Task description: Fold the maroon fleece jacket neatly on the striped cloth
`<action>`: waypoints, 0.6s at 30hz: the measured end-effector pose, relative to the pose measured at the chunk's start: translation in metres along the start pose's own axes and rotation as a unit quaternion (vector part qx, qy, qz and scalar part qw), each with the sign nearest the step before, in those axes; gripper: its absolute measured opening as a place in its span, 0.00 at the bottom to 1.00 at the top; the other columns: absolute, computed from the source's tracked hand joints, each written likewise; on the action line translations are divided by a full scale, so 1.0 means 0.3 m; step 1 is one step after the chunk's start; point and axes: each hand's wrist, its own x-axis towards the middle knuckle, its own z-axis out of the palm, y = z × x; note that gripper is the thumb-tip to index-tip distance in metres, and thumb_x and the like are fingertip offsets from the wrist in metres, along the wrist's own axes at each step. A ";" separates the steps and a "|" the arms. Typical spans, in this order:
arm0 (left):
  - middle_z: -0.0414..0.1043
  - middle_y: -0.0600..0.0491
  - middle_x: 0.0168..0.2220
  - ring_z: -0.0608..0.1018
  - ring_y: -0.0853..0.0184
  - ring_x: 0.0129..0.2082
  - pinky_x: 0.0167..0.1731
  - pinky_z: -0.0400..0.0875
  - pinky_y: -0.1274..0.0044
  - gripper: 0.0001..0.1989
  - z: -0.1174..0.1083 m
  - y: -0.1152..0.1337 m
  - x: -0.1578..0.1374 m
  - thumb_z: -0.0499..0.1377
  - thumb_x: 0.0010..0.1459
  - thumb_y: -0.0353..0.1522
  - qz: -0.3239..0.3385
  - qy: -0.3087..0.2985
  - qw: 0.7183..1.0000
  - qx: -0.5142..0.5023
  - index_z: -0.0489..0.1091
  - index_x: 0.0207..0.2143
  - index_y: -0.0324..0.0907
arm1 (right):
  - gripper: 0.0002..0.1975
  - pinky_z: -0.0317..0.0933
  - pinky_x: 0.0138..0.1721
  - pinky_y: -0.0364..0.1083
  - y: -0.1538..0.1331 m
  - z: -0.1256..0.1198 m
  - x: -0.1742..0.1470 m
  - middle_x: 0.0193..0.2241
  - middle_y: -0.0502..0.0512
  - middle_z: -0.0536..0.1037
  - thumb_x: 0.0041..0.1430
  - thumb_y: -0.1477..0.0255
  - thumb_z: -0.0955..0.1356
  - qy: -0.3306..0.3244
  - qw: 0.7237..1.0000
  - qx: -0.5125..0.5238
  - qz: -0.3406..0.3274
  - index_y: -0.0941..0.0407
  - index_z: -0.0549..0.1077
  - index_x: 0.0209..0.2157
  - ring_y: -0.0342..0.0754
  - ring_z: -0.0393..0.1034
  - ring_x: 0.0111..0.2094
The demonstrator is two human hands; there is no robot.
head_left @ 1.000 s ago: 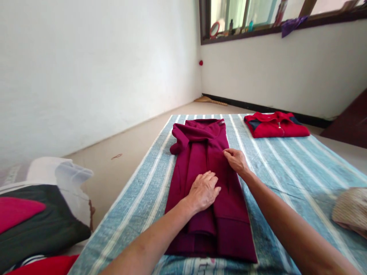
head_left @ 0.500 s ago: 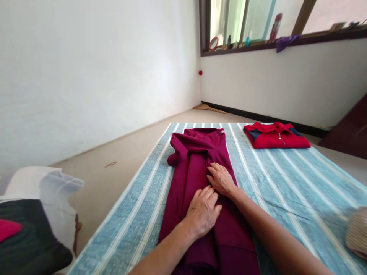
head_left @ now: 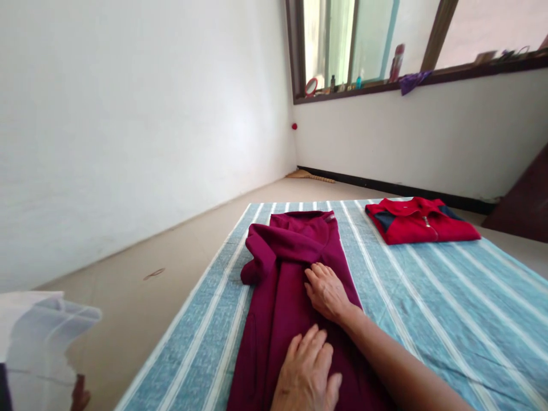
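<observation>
Maroon soft-cloth long-sleeved garment (head_left: 285,302), laid lengthwise on blue-and-white striped cloth (head_left: 411,297), sleeve (head_left: 282,240) folded across its upper part; left hand (head_left: 306,371) and right hand (head_left: 327,292) unclenched, palms down upon it, the right having moved inward from pinching the edge, so the fabric apparently gets smoothed.

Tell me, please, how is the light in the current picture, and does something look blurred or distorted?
Head view: the window panes are pale and washed out; head view: the maroon garment darkens below the right hand; head view: the red bottle looks soft; head view: the striped cloth fans toward us, perhaps partly lens stretch.
</observation>
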 end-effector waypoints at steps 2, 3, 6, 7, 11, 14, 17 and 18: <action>0.72 0.45 0.51 0.73 0.54 0.52 0.48 0.73 0.62 0.18 0.021 -0.021 -0.002 0.58 0.56 0.41 0.025 0.008 0.999 0.023 0.70 0.47 0.45 | 0.08 0.58 0.50 0.52 0.002 0.022 -0.002 0.41 0.60 0.72 0.59 0.75 0.63 0.008 1.000 0.002 0.001 0.56 0.70 0.40 0.54 0.64 0.48; 0.73 0.45 0.50 0.75 0.53 0.50 0.46 0.74 0.63 0.18 0.025 -0.031 -0.002 0.58 0.56 0.42 0.042 0.014 0.998 0.034 0.70 0.46 0.45 | 0.09 0.58 0.51 0.53 0.002 0.030 -0.005 0.42 0.60 0.72 0.59 0.75 0.63 0.012 1.000 0.003 0.001 0.56 0.70 0.41 0.54 0.63 0.50; 0.76 0.47 0.47 0.77 0.57 0.46 0.42 0.77 0.69 0.14 -0.004 -0.061 0.008 0.57 0.56 0.43 0.094 0.034 0.994 0.031 0.71 0.41 0.46 | 0.11 0.57 0.52 0.54 0.003 0.044 -0.014 0.45 0.60 0.72 0.60 0.75 0.62 0.018 1.000 0.008 -0.002 0.56 0.70 0.43 0.56 0.61 0.52; 0.76 0.48 0.46 0.78 0.59 0.46 0.42 0.77 0.71 0.13 -0.031 -0.075 0.017 0.56 0.57 0.41 0.095 0.044 0.994 0.021 0.71 0.41 0.46 | 0.11 0.57 0.52 0.54 0.003 0.045 -0.015 0.45 0.60 0.72 0.60 0.75 0.62 0.019 1.000 0.011 -0.001 0.56 0.70 0.44 0.56 0.62 0.52; 0.73 0.47 0.49 0.75 0.62 0.49 0.49 0.72 0.72 0.15 -0.181 -0.194 0.088 0.51 0.60 0.36 -0.049 0.158 0.986 0.028 0.67 0.48 0.46 | 0.11 0.57 0.52 0.54 0.001 0.049 -0.012 0.45 0.60 0.72 0.60 0.75 0.62 0.021 1.000 0.020 0.006 0.56 0.70 0.43 0.56 0.63 0.51; 0.70 0.43 0.52 0.71 0.57 0.53 0.55 0.65 0.63 0.20 -0.258 -0.334 0.152 0.52 0.58 0.38 -0.186 0.222 0.954 0.076 0.64 0.51 0.42 | 0.11 0.57 0.52 0.54 0.001 0.055 -0.012 0.45 0.60 0.72 0.60 0.75 0.62 0.025 0.999 0.025 0.009 0.56 0.71 0.43 0.56 0.63 0.51; 0.69 0.41 0.50 0.69 0.50 0.54 0.55 0.63 0.60 0.25 -0.255 -0.447 0.192 0.58 0.50 0.40 -0.264 0.176 0.942 0.107 0.64 0.50 0.38 | 0.11 0.57 0.52 0.54 0.000 0.062 -0.016 0.46 0.60 0.72 0.60 0.75 0.62 0.031 0.999 0.031 0.005 0.56 0.71 0.44 0.56 0.63 0.51; 0.70 0.41 0.49 0.70 0.50 0.53 0.54 0.63 0.61 0.25 -0.241 -0.470 0.200 0.58 0.50 0.40 -0.276 0.150 0.944 0.106 0.64 0.49 0.37 | 0.12 0.57 0.52 0.54 0.000 0.065 -0.017 0.46 0.60 0.72 0.60 0.75 0.62 0.033 0.999 0.032 0.004 0.56 0.70 0.44 0.56 0.63 0.51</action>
